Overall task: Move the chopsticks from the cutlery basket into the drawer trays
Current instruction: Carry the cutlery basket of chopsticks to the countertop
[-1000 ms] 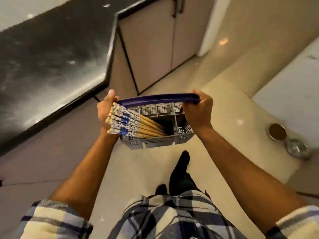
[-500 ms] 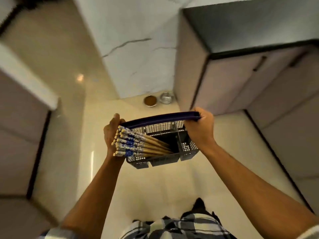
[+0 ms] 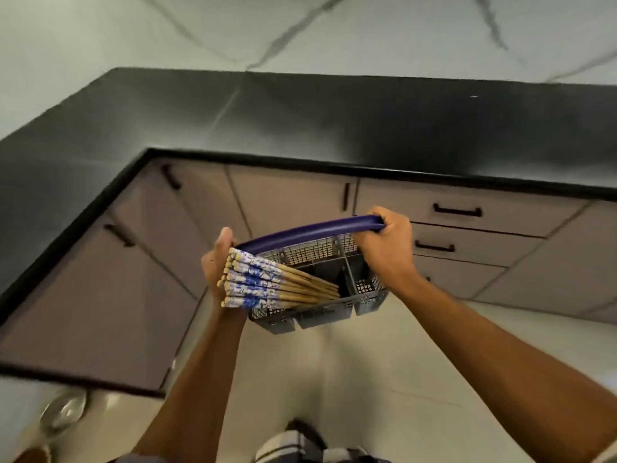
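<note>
I carry a grey mesh cutlery basket (image 3: 367,290) with a blue arched handle (image 3: 310,228) in front of me, above the floor. My left hand (image 3: 217,265) grips the basket's left end and my right hand (image 3: 387,248) holds the handle's right end. Several wooden chopsticks (image 3: 267,285) with blue-and-white patterned tops lean out of the basket's left compartment, their tops against my left hand. The other compartments look empty. A stack of shut drawers (image 3: 460,235) with black handles lies just beyond my right hand. No drawer trays are in sight.
A black L-shaped countertop (image 3: 300,115) wraps from the left round the back, under a white marble wall. Beige cabinet doors (image 3: 287,195) stand below it. Two metal bowls (image 3: 63,412) sit on the pale floor at lower left.
The view has swung round from the marble wall and the floor bowls to the black counter and drawers. Both hands keep the same hold on the basket; the chopsticks have not shifted in it.
</note>
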{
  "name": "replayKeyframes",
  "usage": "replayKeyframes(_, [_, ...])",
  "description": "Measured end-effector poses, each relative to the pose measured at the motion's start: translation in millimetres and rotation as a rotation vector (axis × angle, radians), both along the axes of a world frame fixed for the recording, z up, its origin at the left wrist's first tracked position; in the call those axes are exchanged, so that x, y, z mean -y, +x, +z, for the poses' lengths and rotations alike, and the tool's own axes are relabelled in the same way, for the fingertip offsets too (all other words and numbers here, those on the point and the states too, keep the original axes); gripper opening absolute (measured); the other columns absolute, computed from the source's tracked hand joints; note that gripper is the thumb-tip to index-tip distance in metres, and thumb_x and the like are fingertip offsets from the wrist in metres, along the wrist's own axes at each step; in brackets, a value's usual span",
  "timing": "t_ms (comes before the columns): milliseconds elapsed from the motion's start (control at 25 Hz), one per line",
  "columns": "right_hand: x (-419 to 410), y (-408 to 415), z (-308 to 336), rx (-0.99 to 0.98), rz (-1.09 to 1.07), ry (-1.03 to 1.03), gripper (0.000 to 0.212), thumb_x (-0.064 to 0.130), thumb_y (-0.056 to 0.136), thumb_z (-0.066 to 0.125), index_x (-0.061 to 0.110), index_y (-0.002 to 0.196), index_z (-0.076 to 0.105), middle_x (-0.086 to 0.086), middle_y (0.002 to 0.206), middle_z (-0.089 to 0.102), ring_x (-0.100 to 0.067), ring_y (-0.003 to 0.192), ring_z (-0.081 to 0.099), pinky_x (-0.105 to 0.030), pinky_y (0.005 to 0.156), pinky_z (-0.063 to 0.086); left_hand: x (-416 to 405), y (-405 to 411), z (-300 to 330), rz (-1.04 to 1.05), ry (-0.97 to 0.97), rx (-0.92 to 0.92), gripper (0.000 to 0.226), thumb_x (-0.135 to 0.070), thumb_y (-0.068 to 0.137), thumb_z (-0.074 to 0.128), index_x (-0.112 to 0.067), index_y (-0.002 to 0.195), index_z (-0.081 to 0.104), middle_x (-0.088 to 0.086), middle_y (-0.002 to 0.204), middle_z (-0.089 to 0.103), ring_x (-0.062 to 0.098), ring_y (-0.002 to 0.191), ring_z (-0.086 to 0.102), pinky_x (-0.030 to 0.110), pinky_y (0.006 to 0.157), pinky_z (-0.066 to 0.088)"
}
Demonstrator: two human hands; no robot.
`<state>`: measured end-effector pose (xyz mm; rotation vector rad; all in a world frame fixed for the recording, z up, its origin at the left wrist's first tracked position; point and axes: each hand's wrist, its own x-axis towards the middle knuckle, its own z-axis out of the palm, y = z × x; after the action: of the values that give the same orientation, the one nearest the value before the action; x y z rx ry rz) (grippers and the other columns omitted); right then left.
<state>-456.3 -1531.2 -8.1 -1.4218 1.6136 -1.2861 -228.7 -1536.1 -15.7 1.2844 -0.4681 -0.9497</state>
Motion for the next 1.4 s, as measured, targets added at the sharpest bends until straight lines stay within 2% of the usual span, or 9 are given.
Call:
replayKeyframes(40, [11.5,-24.7,0.3,0.001,-0.072,-0.012,0.028,0.006,0.082,0.071,0.027,0.069,0.059,0.008,0.064,0.062,0.002,0.062,0.061,-0.016,0.058,0.049,20.2,-21.0,1.9,-0.087,-0.009,-0.026,0.043,-0.029,0.084,0.061,-0.023,0.045,0.043,-0.014,0.031,0.042,0.001,0.027,0.039,0.012,0.032,0.035])
replayKeyframes(160, [49.2,-87.3,-0.2,-0.013,-0.227,-0.029,0.028,0.005,0.083,0.069,0.027,0.069,0.059,0.011,0.062,0.061,0.004,0.061,0.060,-0.016,0.057,0.047,90.3,-97.0,18.0,-0.296,-0.016,0.134,0.055,-0.020,0.097,0.052,-0.023,0.044,0.037,-0.009,0.029,0.039,0.004,0.027,0.037,0.013,0.033,0.032])
replayKeyframes(360, [139.3,-181.4,8.1,-0.054,-0.464,-0.068,0.023,0.002,0.084,0.067,0.019,0.070,0.061,0.007,0.062,0.058,0.000,0.057,0.056,-0.015,0.053,0.048,222.4,-204.1,8.1,-0.526,-0.167,0.106,0.046,-0.017,0.098,0.056,-0.026,0.056,0.038,-0.014,0.035,0.043,-0.001,0.033,0.041,0.008,0.041,0.034])
replayKeyframes(520, [202.0,-239.4,25.6,-0.026,-0.543,-0.083,0.019,0.001,0.081,0.063,0.015,0.069,0.061,0.003,0.057,0.052,-0.013,0.055,0.051,-0.029,0.052,0.045,307.0,-273.0,24.5,-0.698,-0.160,-0.046,0.057,-0.029,0.091,0.056,-0.027,0.038,0.035,-0.015,0.038,0.034,0.002,0.034,0.033,0.014,0.038,0.035])
replayKeyframes(680, [261.7,-291.1,43.3,0.003,-0.594,-0.128,0.014,0.005,0.077,0.062,0.014,0.066,0.060,0.001,0.054,0.051,-0.017,0.054,0.049,-0.031,0.049,0.043,371.6,-328.1,41.7,-0.798,-0.258,-0.111,0.064,-0.023,0.095,0.055,-0.026,0.035,0.035,-0.016,0.036,0.034,0.002,0.033,0.032,0.016,0.040,0.035])
replayKeyframes(840, [314.7,-341.7,41.8,0.006,-0.602,-0.141,0.011,0.006,0.075,0.063,-0.004,0.073,0.060,-0.018,0.060,0.052,-0.025,0.055,0.046,-0.040,0.051,0.042,422.4,-376.7,46.1,-0.820,-0.285,-0.128,0.069,-0.014,0.097,0.054,-0.026,0.031,0.036,-0.016,0.035,0.033,0.001,0.033,0.030,0.017,0.040,0.034])
replayKeyframes(920, [342.2,-367.2,38.8,0.026,-0.590,-0.145,0.007,0.005,0.075,0.063,0.001,0.069,0.061,-0.010,0.057,0.053,-0.023,0.054,0.048,-0.038,0.052,0.043,448.4,-399.4,45.0,-0.805,-0.267,-0.124,0.069,-0.012,0.096,0.055,-0.025,0.031,0.036,-0.016,0.035,0.033,0.002,0.033,0.030,0.017,0.040,0.032])
replayKeyframes(1040, [381.1,-401.4,39.2,0.022,-0.530,-0.132,0.018,0.010,0.073,0.064,0.021,0.060,0.061,0.013,0.048,0.053,-0.010,0.050,0.049,-0.030,0.049,0.044,486.1,-434.0,40.6,-0.760,-0.263,-0.113,0.068,-0.012,0.094,0.055,-0.024,0.030,0.037,-0.017,0.035,0.032,0.002,0.033,0.029,0.018,0.040,0.027])
replayKeyframes(1400, [470.3,-498.5,20.4,0.062,-0.434,-0.066,0.013,0.009,0.074,0.066,0.017,0.063,0.064,0.012,0.048,0.054,-0.009,0.049,0.048,-0.029,0.047,0.044,544.6,-513.5,33.0,-0.685,-0.232,-0.082,0.067,-0.009,0.095,0.053,-0.027,0.032,0.036,-0.017,0.036,0.031,0.002,0.033,0.028,0.016,0.041,0.030])
